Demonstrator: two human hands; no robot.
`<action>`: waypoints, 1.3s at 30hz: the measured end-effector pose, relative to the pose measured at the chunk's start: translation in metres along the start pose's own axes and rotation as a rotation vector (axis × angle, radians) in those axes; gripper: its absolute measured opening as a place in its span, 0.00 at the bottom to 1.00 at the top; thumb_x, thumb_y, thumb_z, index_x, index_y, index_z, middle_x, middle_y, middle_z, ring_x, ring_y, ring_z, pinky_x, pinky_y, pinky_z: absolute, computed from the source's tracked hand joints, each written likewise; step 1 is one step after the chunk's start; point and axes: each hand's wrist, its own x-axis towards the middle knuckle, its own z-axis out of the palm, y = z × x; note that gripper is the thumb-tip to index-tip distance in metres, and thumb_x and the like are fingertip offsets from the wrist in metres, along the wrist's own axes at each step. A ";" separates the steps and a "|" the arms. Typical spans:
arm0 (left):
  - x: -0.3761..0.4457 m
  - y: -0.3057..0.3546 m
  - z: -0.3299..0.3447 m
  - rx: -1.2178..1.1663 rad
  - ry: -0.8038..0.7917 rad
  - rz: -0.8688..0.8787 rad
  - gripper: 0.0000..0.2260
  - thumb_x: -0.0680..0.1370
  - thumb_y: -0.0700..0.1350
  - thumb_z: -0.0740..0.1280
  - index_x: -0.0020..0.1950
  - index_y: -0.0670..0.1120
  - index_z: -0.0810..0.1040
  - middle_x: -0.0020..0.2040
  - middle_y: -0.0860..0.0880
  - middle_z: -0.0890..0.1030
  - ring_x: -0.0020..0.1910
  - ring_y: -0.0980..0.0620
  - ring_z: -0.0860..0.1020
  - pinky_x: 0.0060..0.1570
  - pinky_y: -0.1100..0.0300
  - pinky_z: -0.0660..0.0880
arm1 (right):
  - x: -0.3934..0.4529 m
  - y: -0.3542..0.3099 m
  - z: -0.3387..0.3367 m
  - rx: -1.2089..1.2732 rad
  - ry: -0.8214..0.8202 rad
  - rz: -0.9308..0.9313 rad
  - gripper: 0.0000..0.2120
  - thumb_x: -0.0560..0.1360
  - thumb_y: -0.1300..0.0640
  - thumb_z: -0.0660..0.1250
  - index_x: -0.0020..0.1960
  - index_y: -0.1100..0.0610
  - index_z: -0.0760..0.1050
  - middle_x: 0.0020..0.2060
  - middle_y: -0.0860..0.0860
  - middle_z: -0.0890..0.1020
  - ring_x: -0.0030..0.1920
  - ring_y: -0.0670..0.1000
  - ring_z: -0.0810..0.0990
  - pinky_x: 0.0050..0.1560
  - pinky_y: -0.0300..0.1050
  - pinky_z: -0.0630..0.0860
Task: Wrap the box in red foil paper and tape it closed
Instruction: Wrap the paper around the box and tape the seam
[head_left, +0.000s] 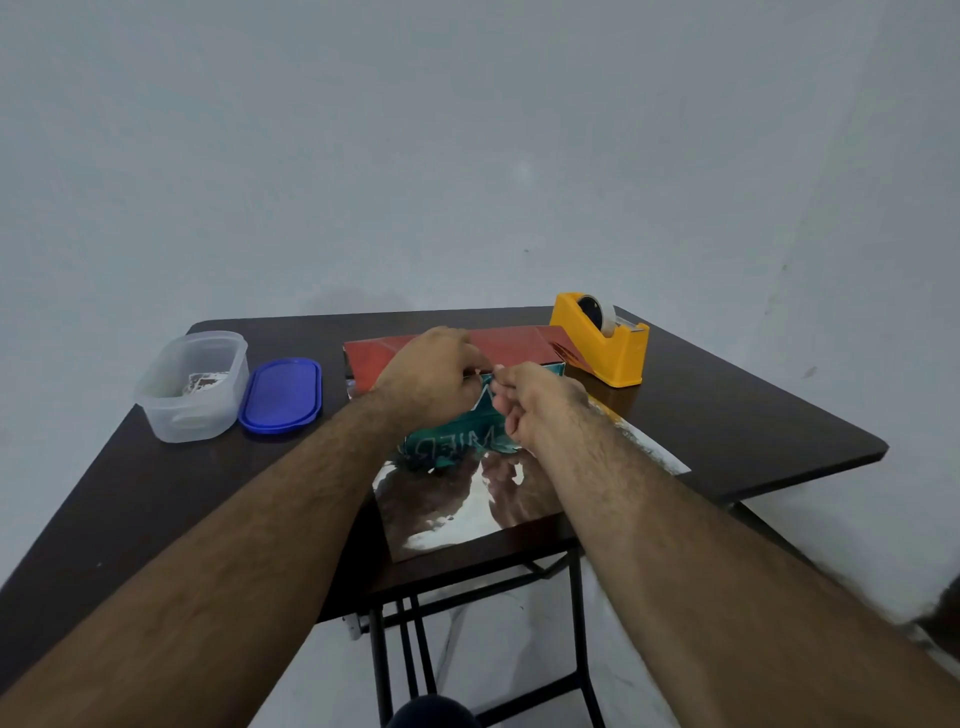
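A teal box (457, 441) with white lettering lies on the silver inner side of the foil paper (467, 514) in the middle of the table. The paper's far part is folded up over the box and shows its red side (519, 345). My left hand (431, 379) rests on top of the box at the red flap's edge, fingers curled. Beside it, my right hand (535, 402) has its fingertips pinched together at the same edge. A small pale strip, perhaps tape, shows between the two hands; I cannot tell for sure.
A yellow tape dispenser (602, 340) stands at the table's far right. At the far left sit a clear plastic container (192, 387) and its blue lid (280, 395). The dark table (753, 415) ends close to the silver sheet's near edge.
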 end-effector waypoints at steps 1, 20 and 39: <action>0.000 0.000 0.000 -0.001 -0.001 0.001 0.17 0.81 0.43 0.67 0.68 0.49 0.85 0.51 0.51 0.80 0.52 0.53 0.73 0.52 0.58 0.70 | -0.001 -0.001 -0.001 -0.012 -0.002 0.011 0.06 0.78 0.63 0.75 0.53 0.64 0.85 0.45 0.54 0.88 0.35 0.47 0.80 0.28 0.38 0.73; 0.000 -0.001 0.002 -0.026 0.004 -0.020 0.15 0.81 0.44 0.67 0.66 0.49 0.86 0.53 0.53 0.79 0.54 0.56 0.71 0.55 0.59 0.69 | 0.014 0.008 -0.025 -0.625 0.268 -0.439 0.09 0.73 0.51 0.80 0.44 0.56 0.84 0.39 0.50 0.87 0.31 0.47 0.83 0.29 0.39 0.75; 0.000 -0.004 0.004 -0.012 0.049 -0.025 0.13 0.78 0.45 0.71 0.61 0.48 0.88 0.49 0.54 0.82 0.50 0.53 0.75 0.52 0.58 0.74 | 0.036 -0.024 -0.054 -1.451 0.037 -1.306 0.19 0.82 0.38 0.64 0.65 0.47 0.84 0.51 0.48 0.88 0.54 0.53 0.85 0.44 0.45 0.78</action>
